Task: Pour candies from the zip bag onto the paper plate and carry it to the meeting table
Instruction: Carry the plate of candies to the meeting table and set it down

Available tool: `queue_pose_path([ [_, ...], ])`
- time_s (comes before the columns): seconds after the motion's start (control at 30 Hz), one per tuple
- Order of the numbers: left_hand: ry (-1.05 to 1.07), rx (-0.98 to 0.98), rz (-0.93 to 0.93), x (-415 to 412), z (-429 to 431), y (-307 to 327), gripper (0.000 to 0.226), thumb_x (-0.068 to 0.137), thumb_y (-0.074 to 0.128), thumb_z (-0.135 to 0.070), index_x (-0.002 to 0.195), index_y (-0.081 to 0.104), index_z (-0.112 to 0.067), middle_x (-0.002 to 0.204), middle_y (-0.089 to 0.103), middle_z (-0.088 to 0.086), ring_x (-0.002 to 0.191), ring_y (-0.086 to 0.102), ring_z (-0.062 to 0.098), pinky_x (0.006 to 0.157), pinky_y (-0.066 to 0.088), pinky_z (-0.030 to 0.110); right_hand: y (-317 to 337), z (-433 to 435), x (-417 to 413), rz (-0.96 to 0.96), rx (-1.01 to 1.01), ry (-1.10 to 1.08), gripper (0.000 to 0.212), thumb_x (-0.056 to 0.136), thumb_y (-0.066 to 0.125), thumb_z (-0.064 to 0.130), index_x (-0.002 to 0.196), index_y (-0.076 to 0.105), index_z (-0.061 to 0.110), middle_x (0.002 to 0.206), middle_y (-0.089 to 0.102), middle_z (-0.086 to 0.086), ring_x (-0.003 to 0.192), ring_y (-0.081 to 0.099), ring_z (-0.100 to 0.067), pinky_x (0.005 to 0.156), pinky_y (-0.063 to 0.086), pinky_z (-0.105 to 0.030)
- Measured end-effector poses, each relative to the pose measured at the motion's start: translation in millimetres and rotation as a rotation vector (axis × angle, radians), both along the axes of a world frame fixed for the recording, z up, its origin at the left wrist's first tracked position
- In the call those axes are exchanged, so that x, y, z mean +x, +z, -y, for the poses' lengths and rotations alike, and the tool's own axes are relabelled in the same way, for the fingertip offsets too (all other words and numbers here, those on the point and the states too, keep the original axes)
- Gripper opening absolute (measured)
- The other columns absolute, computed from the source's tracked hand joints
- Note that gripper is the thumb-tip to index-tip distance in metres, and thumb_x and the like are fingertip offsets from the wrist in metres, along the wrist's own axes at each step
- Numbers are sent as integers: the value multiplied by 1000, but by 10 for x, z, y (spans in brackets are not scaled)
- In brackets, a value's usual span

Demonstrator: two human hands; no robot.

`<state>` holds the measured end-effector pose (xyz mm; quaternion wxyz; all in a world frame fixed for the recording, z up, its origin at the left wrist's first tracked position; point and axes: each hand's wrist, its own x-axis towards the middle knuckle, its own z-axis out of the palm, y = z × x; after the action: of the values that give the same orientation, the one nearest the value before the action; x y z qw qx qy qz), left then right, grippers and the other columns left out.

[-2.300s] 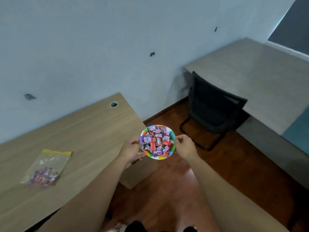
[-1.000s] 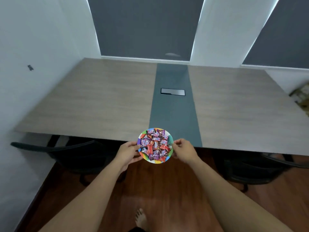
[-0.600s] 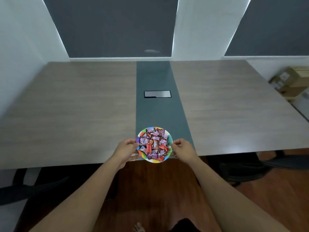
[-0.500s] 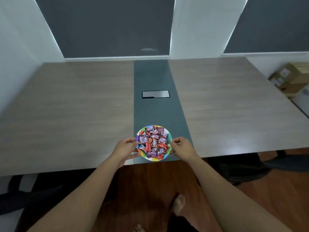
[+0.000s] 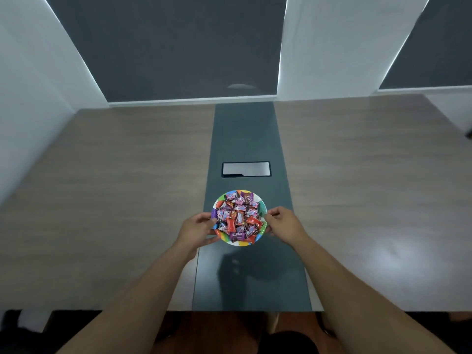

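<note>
Nearest the camera, a strip of reddish floor (image 5: 217, 325) showed below the near edge of the table (image 5: 127, 200), and both bare forearms reached out over that edge. The left hand (image 5: 196, 229) held the plate (image 5: 263, 208) by its left rim, thumb on top and fingers curled beneath, pinching the rim. The right hand (image 5: 282, 224) did the same at the right rim, thumb and forefinger closed on the edge and the other fingers tucked under. The plate, with a bright multicoloured border, sat level between the two hands, over the dark centre strip (image 5: 245, 139) of the table and a little in from the near edge. Whether it touched the surface or hung just above it could not be told; a dim shadow lay on the strip nearer than the plate. The candies (image 5: 238, 218), in purple, pink and red wrappers, were heaped on it and filled it nearly to the rim. Beyond the plate, set into the same strip, was a rectangular hatch (image 5: 245, 169). Past the table's far edge stood a white wall (image 5: 332, 47) with dark blinds (image 5: 173, 47).
</note>
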<state>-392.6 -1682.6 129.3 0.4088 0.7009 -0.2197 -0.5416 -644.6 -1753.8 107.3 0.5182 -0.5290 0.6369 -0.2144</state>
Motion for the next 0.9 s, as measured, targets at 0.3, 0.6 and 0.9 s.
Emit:
queue_pose_path([
  [0.3, 79, 33, 18, -149, 972, -135, 7, 100, 71, -12, 107, 71, -13, 109, 78, 16, 86, 77, 29, 74, 66, 39, -39, 1060, -138, -34, 57, 83, 21, 101, 65, 27, 110, 65, 9, 92, 80, -8, 81, 81, -23, 65, 63, -31],
  [0.6, 111, 37, 33, -15, 1837, -463, 7, 99, 73, -10, 105, 69, -10, 107, 77, 17, 82, 75, 30, 77, 65, 42, -294, 1812, -10, -56, 111, 95, 17, 103, 64, 26, 108, 62, 10, 79, 75, 1, 59, 71, -5, 56, 56, -24],
  [0.9, 78, 104, 96, 225, 2682, -1048, 11, 96, 77, -15, 105, 73, -9, 103, 81, 13, 85, 81, 31, 79, 69, 46, -949, 2551, 187, -86, 199, 40, 10, 100, 68, 27, 98, 63, 18, 79, 77, -4, 83, 80, -32, 82, 65, -51],
])
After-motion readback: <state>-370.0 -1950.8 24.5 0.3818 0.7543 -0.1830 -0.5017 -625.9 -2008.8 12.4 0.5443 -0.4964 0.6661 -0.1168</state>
